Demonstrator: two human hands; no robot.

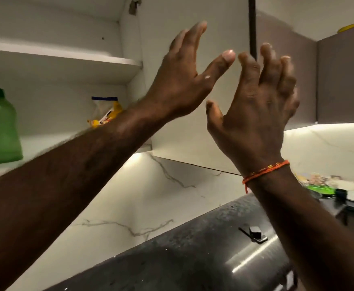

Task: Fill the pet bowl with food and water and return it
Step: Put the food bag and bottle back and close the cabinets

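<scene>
My left hand [180, 80] and right hand [258, 106] are both raised in front of the white cabinet door [193, 59], fingers spread, gripping nothing; an orange thread [265, 172] circles my right wrist. Behind my left forearm, a yellow food packet [106, 112] sits on the open cabinet's lower shelf [45, 143], a green bottle [0, 127] further left. I see no pet bowl.

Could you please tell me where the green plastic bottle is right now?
The translucent green plastic bottle stands upright at the far left of the head view, on the open white cabinet's lower shelf, left of a yellow-and-white snack bag.
</scene>
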